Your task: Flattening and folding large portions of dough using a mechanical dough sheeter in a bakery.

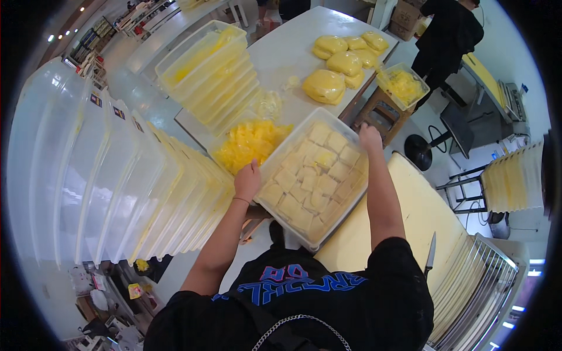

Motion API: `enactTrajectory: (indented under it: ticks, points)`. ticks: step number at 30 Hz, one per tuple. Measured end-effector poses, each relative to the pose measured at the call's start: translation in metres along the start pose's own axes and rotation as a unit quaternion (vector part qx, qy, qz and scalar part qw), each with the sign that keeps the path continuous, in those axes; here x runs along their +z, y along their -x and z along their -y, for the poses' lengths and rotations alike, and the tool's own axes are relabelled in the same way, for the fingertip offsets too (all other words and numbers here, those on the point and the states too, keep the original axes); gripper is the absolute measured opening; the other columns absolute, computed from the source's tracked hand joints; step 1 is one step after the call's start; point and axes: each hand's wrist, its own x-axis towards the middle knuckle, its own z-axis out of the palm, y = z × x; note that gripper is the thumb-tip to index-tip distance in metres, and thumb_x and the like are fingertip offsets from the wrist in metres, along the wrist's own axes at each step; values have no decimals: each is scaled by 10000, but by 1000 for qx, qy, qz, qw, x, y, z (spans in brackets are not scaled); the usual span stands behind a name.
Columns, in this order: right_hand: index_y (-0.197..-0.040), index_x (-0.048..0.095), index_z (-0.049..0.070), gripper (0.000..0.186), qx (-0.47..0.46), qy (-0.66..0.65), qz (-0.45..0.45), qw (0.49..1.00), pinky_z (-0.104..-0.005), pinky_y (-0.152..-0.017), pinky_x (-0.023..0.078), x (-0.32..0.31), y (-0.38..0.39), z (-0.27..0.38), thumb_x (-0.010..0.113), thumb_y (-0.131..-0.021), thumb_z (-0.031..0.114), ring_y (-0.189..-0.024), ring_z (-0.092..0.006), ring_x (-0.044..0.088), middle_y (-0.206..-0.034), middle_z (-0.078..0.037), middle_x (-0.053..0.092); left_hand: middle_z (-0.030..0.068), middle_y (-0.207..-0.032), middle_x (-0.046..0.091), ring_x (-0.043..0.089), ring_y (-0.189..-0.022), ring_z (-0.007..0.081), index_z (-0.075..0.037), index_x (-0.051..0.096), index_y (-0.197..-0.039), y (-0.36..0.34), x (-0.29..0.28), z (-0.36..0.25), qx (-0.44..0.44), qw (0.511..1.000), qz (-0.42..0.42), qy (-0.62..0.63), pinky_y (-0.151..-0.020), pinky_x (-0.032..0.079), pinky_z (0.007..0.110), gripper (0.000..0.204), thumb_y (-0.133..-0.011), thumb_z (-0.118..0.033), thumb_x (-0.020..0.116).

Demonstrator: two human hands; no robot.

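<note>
Between my hands is a clear plastic tub (283, 222), tilted in the picture and filled with pale yellow square pieces (319, 185) that look like dough or pastry. A small brighter yellow patch lies on top of them. My left hand (247, 180) is closed on the tub's left rim. On the far right corner, my right hand (369, 137) grips the same rim, with its fingers partly hidden. Just beyond my left hand sits a heap of crumpled bright yellow plastic film (249, 140).
Tall stacks of nested tubs stand left (117, 175) and far left (205, 76). Yellow filled bags (325, 86) lie on the white table (287, 44). At right are a pale yellow slab (392, 216), a knife (431, 253), a rack (494, 263) and another person (448, 41).
</note>
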Motion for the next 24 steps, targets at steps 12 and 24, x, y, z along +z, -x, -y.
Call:
enactTrajectory:
  ticks: [12, 24]
  points:
    - [-927, 681, -73, 791, 236, -139, -63, 960, -499, -811, 492, -33, 51, -22, 300, -963, 619, -919, -470, 630, -951, -283, 680, 251, -832, 685, 628, -767, 463, 61, 673, -796, -17, 21, 17, 3, 999, -17, 27, -709, 496, 493, 578, -976, -398, 370]
    - [-1179, 561, -40, 527, 220, -218, -239, 920, -469, -844, 476, -11, 117, -6, 353, -1012, 414, -957, -448, 615, -1075, -253, 652, 240, -778, 683, 624, -701, 455, 58, 673, -772, -13, 29, 19, 41, 997, -58, 44, -654, 494, 496, 574, -974, -394, 383]
